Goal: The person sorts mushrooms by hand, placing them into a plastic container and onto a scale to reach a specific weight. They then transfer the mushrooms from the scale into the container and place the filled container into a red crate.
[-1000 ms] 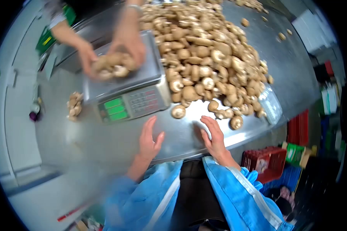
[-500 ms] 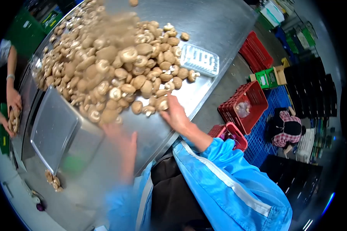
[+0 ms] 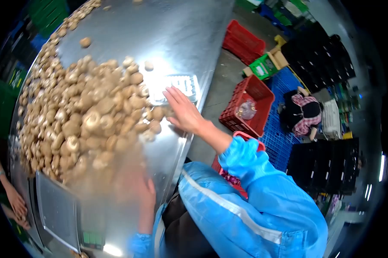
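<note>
At the far left edge, a co-worker's two hands (image 3: 14,206) sit close together beside a weighing scale (image 3: 58,210) with a bare steel pan and a green display, on the near left of the steel table (image 3: 159,30). A broad heap of brown mushrooms (image 3: 82,116) covers the table's left and middle. The person's left hand (image 3: 144,191) is at the near edge of the heap, just right of the scale, and is too blurred to tell how its fingers stand. The right hand (image 3: 183,112) lies flat and empty at the heap's right edge, fingers (image 3: 170,93) spread apart, tips touching a clear plastic tray (image 3: 186,81). Off the table to the right stand a red crate (image 3: 247,103) and a green box (image 3: 265,65), with another person (image 3: 303,114) crouched beyond them.
</note>
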{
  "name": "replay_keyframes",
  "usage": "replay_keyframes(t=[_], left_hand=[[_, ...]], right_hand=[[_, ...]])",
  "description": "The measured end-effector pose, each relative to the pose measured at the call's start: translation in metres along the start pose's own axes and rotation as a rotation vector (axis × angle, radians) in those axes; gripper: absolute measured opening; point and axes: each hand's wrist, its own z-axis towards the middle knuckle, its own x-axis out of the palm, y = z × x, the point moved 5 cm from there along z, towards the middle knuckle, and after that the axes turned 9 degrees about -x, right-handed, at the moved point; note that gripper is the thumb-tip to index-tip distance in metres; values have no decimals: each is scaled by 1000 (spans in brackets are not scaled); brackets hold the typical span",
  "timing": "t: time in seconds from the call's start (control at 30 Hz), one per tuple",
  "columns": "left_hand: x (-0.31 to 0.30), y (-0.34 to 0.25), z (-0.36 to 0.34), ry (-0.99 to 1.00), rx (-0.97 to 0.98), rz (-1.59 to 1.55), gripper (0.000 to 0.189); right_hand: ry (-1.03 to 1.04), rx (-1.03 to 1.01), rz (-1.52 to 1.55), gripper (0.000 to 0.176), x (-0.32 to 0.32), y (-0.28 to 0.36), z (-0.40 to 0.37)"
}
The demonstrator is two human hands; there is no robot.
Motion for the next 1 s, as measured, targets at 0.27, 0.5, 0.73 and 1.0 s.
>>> replay_keyframes(t=[0.27,0.5,0.73,1.0], left_hand=[[-17,-15,14,-57,38,111,42],[-3,1,17,-152,170,-19,47],[-17,-15,30,-157,218,-111,42],[-38,-32,7,-87,197,-212,32]], right_hand=[[383,44,-43,116,14,-111,48],[5,-11,-186,79,37,-112,39],[26,-37,-353,49,20,-93,37],[-183,-51,-260,47,15,-86,23]])
